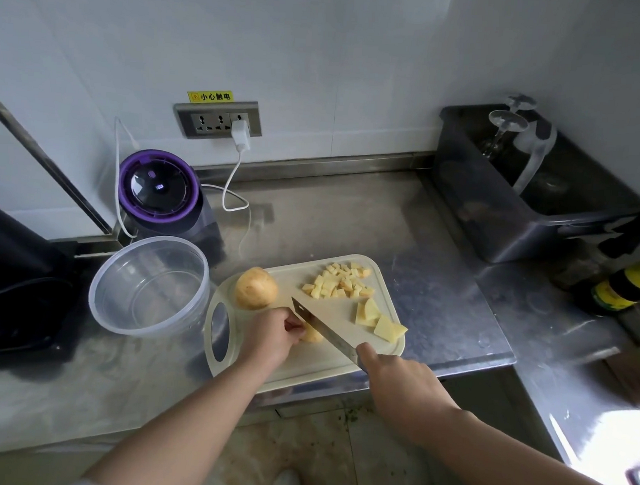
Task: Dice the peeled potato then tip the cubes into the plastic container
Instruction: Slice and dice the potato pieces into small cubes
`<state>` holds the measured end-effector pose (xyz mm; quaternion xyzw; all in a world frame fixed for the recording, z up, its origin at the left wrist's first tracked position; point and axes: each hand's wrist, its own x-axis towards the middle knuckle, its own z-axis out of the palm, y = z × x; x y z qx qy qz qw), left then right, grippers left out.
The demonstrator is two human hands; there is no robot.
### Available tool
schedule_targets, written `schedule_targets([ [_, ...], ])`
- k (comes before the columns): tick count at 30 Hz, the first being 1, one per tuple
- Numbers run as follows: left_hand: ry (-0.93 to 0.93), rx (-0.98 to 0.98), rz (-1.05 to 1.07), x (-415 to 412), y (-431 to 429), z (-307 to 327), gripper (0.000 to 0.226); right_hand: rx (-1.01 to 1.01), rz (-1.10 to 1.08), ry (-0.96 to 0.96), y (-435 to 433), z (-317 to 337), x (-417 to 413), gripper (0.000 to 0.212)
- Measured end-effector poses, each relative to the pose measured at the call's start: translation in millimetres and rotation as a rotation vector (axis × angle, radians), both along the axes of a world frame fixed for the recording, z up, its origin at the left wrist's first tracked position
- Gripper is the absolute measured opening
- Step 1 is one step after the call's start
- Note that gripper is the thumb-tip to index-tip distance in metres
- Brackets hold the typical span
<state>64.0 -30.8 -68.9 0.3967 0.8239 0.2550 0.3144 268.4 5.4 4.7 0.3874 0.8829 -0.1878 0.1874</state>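
Two bare forearms reach in from the near edge of the counter [348, 221], with a white shoe [285, 484] on the floor below them. The left hand [270, 335] has its fingers curled down onto a small potato piece [312, 335] and holds it against the cutting board [316, 367]. The right hand [397, 377] is wrapped round the handle of a knife [322, 326], and the handle itself is hidden inside the fist. The blade runs on a slant from the board's near right edge towards its middle and lies against the potato piece, just beside the left fingertips. A bigger rounded potato [256, 288] sits at the board's far left corner, near the oval handle hole. A heap of cubes [340, 281] lies at the far right corner of the board, and a few flat slices [379, 320] lie just nearer, along its right edge. The clear plastic container [149, 328] stands on the counter, touching or nearly touching the left edge of the board, with no potato in it. Behind the container, at the back of the counter, stands an appliance with a purple lid [158, 193], and a white cable runs from a charger [240, 134] in the wall socket [217, 119] down to the counter beside it. A dark bin [533, 200] holding upturned glasses [507, 122] stands at the far right corner of the counter. A bottle with a yellow label [624, 288] lies near the right edge.
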Motion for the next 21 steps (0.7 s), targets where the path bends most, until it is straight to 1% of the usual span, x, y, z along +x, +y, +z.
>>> schedule_targets([
  [4, -0.002, -0.003, -0.001, 0.4, 0.1, -1.2, 0.010, -0.036, 0.010, -0.015, -2.7, 2.4, -3.4, 0.045],
  [8, 0.063, 0.009, -0.014, 0.3, 0.3, -1.3, 0.013, -0.072, 0.023, -0.028, -3.6, -0.8, -8.0, 0.045],
  [14, 0.070, 0.033, -0.029, 1.6, -1.7, 1.4, 0.007, -0.130, -0.028, -0.064, -0.8, -7.3, -12.1, 0.042],
  [18, 0.026, 0.051, -0.033, 0.8, -5.0, 1.0, 0.011, -0.096, -0.101, -0.005, 4.0, -7.6, -5.6, 0.035],
  [21, 0.015, 0.061, -0.013, 1.5, -5.2, 1.0, 0.010, -0.052, -0.108, 0.019, 4.7, -4.7, -1.0, 0.035],
])
